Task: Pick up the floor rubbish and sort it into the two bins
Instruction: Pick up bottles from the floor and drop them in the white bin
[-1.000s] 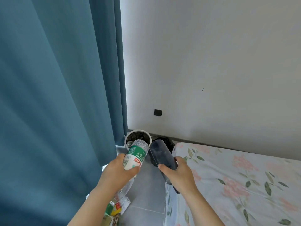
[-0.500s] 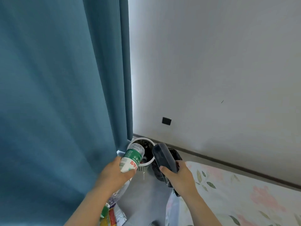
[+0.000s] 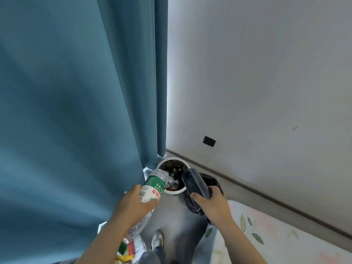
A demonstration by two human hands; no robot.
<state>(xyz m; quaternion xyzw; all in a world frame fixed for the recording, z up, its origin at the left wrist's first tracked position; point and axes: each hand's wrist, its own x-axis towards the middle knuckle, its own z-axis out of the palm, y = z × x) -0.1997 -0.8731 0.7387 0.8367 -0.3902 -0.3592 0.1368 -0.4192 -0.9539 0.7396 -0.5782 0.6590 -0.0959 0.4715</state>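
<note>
Two hands, left hand (image 3: 133, 203) gripping bottle (image 3: 155, 184) over white bin (image 3: 172, 191)

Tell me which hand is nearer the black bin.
Right. The right hand, gripping a dark container, overlaps the black bin; the left hand, holding a water bottle, is beside the white bin.

Black bin (image 3: 213, 180) partly behind right hand (image 3: 213, 204)

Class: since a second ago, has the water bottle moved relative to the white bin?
Yes, leftward: the water bottle now crosses the white bin at its left rim, not its near rim.
</note>
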